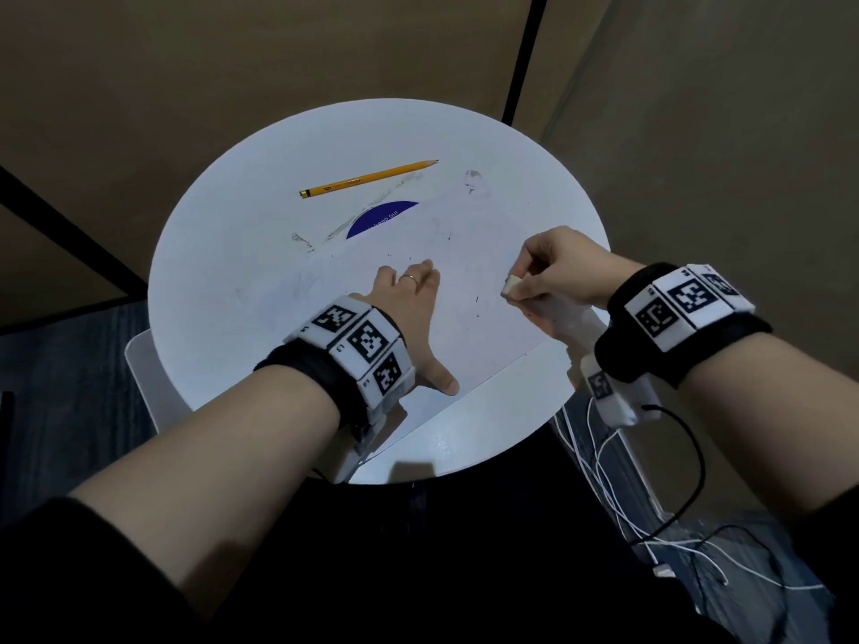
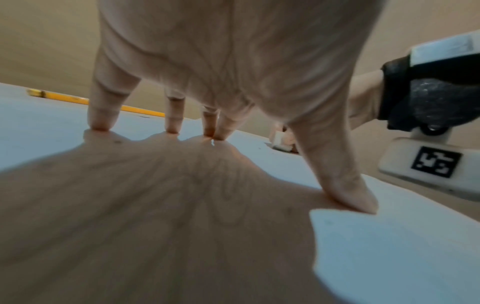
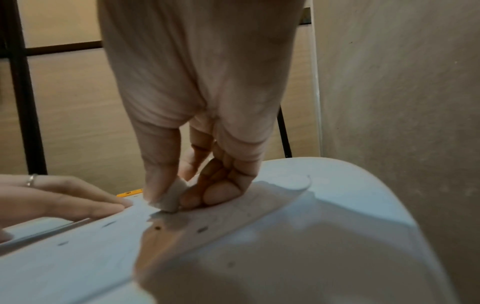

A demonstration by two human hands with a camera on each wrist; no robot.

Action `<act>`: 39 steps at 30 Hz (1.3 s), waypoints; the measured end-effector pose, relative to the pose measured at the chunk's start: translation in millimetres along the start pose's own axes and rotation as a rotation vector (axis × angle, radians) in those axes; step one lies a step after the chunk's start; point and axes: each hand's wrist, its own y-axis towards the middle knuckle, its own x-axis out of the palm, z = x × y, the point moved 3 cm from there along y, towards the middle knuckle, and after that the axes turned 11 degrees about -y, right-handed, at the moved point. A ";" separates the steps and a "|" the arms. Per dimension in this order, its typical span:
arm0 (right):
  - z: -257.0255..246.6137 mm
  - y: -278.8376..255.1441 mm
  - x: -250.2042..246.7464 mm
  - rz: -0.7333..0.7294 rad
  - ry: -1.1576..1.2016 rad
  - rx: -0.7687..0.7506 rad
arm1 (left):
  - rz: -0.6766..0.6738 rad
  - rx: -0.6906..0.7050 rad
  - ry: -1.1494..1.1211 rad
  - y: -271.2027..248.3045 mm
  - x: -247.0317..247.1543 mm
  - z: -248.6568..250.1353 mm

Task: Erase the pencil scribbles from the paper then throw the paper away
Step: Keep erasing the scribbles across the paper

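Note:
A white sheet of paper (image 1: 469, 281) lies on the round white table (image 1: 223, 271), with faint pencil marks and dark eraser crumbs on it. My left hand (image 1: 413, 313) lies flat on the sheet, fingers spread and straight, pressing it down (image 2: 221, 82). My right hand (image 1: 553, 267) pinches a small white eraser (image 1: 511, 287) between thumb and fingers, its lower end on the paper near the right edge. In the right wrist view the eraser (image 3: 171, 195) touches the paper (image 3: 78, 246) just right of the left hand's fingertips (image 3: 114, 205).
A yellow pencil (image 1: 367, 178) lies at the far side of the table, past the paper. A blue round sticker (image 1: 381, 218) shows beyond the sheet's far edge. White and black cables (image 1: 650, 504) hang off my right wrist beside the table. Walls stand close behind and to the right.

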 end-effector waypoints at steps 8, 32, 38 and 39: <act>-17.5 -6.7 12.3 0.050 -0.186 -0.068 | -0.002 0.062 0.002 10.5 3.8 19.8; -52.9 -12.0 38.7 -0.139 -0.321 -0.236 | 0.032 0.062 -0.033 10.8 3.0 12.0; -45.5 -0.6 18.3 0.024 -0.335 -0.143 | 0.017 0.061 -0.010 11.9 4.5 10.1; -46.3 -1.6 19.1 0.026 -0.331 -0.150 | 0.019 0.063 -0.010 12.3 4.8 9.7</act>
